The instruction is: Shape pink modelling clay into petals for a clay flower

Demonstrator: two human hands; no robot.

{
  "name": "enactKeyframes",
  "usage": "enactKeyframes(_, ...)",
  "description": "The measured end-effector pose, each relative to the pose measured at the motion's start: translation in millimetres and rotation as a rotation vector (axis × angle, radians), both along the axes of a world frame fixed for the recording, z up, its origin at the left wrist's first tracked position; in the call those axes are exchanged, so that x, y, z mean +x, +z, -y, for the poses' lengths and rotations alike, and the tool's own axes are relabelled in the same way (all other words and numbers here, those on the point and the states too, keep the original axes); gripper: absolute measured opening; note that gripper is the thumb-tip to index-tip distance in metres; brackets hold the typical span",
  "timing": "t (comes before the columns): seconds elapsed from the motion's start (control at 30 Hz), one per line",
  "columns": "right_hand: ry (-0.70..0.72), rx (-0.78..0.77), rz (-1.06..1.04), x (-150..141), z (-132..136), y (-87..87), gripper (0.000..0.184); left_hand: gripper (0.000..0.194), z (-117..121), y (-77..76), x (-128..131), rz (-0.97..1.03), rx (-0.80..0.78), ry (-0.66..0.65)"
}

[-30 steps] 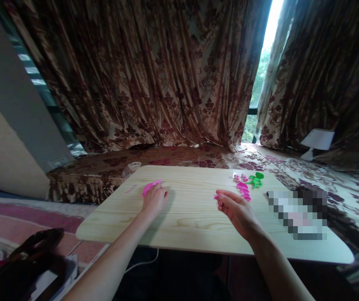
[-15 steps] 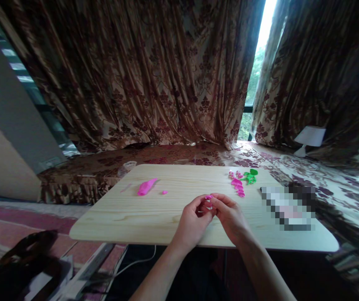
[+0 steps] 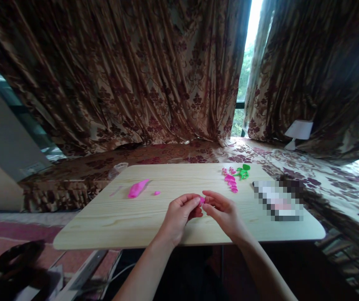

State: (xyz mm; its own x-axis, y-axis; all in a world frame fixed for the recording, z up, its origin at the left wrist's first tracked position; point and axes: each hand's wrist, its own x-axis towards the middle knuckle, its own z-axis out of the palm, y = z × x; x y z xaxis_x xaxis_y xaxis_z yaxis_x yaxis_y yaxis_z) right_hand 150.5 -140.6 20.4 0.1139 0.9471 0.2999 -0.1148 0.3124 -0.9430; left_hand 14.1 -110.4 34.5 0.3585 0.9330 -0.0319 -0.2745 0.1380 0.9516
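Above the near half of the table, my left hand (image 3: pixel 179 212) pinches a small piece of pink modelling clay (image 3: pixel 202 200) between thumb and fingers. Close against its right side is my right hand (image 3: pixel 225 212), thumb and fingers parted; whether a fingertip touches the clay I cannot tell. A larger pink clay lump (image 3: pixel 138 189), tapering at one end, lies to the left, with a small pink ball (image 3: pixel 157 193) beside it. Further back on the right are several flattened pink clay pieces (image 3: pixel 230 180) in a row and green leaf-like clay pieces (image 3: pixel 243 172).
The pale wooden table (image 3: pixel 110 221) has rounded corners. A flat object blurred by pixels (image 3: pixel 278 202) lies on its right side. Behind the left corner stands a clear plastic container (image 3: pixel 118 168). A white lamp (image 3: pixel 299 130) stands on the patterned ledge, before floral curtains (image 3: pixel 166 75).
My right fingers have parted from the pink clay piece, which stays in my left hand. The whole view has shifted, so the table appears further left.
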Motion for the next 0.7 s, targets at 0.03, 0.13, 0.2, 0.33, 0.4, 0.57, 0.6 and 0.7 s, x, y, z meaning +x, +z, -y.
enactKeyframes(0.03, -0.02, 0.053, 0.053, -0.5, 0.5, -0.5, 0.027, 0.017, -0.2, -0.3, -0.3, 0.039, -0.056, -0.032)
enactKeyframes(0.13, -0.121, 0.148, 0.199, -2.3, 0.3, -2.4, 0.012, 0.017, 0.3, -3.6, 0.9, 0.078, -0.14, -0.046)
enactKeyframes(0.2, -0.18, 0.161, 0.233, -3.2, -0.3, -3.0, 0.01, 0.018, 1.7, -6.1, 3.4, 0.073, -0.15, -0.014)
enactKeyframes(0.33, -0.288, 0.22, 0.36, -4.7, 0.8, -2.3, 0.012, 0.023, 5.1, -7.5, 8.2, 0.079, -0.101, 0.025)
enactKeyframes(0.4, -0.296, 0.269, 0.475, -5.5, 3.0, -1.6, 0.015, 0.022, 5.2, -7.4, 8.6, 0.079, -0.064, 0.035)
enactKeyframes(0.57, -0.177, 0.32, 0.515, -2.8, 6.7, -1.8, 0.029, 0.016, 1.2, -7.1, 6.2, 0.091, -0.078, 0.06)
enactKeyframes(0.6, -0.174, 0.321, 0.471, -1.2, 6.4, -2.2, 0.031, 0.015, 0.5, -6.4, 5.8, 0.097, -0.087, 0.058)
enactKeyframes(0.7, -0.175, 0.291, 0.377, 3.0, 4.5, -3.2, 0.027, 0.015, 0.0, -2.8, 5.7, 0.11, -0.106, 0.034)
